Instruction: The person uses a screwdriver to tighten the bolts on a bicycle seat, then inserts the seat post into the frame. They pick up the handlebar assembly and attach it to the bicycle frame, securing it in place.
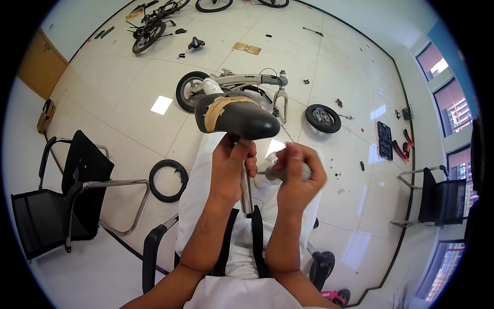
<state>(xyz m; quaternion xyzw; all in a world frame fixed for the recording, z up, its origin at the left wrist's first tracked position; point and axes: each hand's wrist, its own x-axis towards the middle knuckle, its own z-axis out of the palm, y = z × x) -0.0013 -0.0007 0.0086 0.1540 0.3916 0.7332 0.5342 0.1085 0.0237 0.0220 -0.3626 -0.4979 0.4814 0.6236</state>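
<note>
A black bicycle saddle [247,119] with torn tan tape or wrapping across its wider end is held up in front of me, above my lap. My left hand [231,162] is closed around the metal seat post [246,193] just beneath the saddle. The post hangs down between my forearms. My right hand [298,167], beside the post, is closed with thumb and fingers curled around a grey rounded object [306,172]. Most of that object lies inside the fingers, so its kind is not clear.
Beyond my knees lies a beige folding bike frame [234,81]; a detached wheel [322,118] is to its right. A loose tyre [169,181] lies left of my legs. Black chairs [85,188] [437,198] stand at both sides. A tool case [384,140] is on the right floor.
</note>
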